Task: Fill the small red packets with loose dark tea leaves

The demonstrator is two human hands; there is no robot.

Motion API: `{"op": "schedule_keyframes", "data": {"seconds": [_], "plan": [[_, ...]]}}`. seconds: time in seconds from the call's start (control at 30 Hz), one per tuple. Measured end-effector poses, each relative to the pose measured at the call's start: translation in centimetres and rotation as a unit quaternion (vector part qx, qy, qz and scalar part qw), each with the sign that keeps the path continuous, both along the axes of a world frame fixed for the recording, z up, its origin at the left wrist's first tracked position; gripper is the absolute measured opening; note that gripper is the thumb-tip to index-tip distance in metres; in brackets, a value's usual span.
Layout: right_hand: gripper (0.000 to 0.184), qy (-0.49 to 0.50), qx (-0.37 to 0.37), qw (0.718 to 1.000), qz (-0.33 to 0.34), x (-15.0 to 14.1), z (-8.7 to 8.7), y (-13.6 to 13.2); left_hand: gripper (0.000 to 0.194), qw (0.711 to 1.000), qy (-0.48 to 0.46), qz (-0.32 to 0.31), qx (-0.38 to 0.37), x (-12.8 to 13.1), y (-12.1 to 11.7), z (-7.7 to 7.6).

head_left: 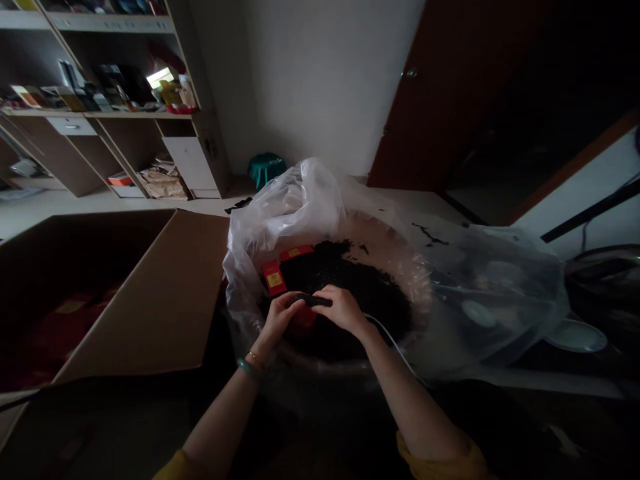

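Shelving fills the upper left, all cluttered up. Next biggest is an open cardboard box, one big flap leaning out toward the middle. Right beside it sits a round tub with cloudy plastic liner bunched over its far rim. Inside that is a heap of loose dark stuff, too dim to say what. Left hand and right hand are both over the heap, fingers closed. Couple of red packets with yellow labels lie on the heap's far left edge. Slim dark piece is pinched between both hands, roughly level, above the heap. Tiniest bit: a green bangle on the left wrist.
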State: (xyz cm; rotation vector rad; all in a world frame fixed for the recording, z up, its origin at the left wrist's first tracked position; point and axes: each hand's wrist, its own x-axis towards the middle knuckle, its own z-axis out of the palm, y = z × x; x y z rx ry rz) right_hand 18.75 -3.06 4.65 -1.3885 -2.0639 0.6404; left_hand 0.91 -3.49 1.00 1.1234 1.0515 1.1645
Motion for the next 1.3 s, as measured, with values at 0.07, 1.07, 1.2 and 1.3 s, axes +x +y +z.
{"op": "schedule_keyframes", "data": {"seconds": [0.07, 1.07, 1.2, 1.3], "plan": [[0.023, -0.003, 0.001, 1.0, -0.006, 0.2, -0.2, 0.1, 0.046, 1.0, -0.008, -0.005, -0.007, 0.2, 0.0, -0.1], [0.023, 0.172, 0.056, 0.981, -0.074, -3.3, -3.5, 0.4, 0.037, 0.994, -0.065, 0.078, -0.051, 0.3, 0.2, -0.3], [0.022, 0.19, 0.008, 0.98, -0.053, -2.9, -3.6, 0.2, 0.027, 0.993, 0.029, 0.113, 0.03, -0.1, 0.4, -0.6], [0.023, 0.217, -0.035, 0.975, -0.042, -3.5, -3.8, -0.2, 0.026, 0.991, 0.049, 0.12, 0.04, -0.2, 0.3, -1.1]]}}
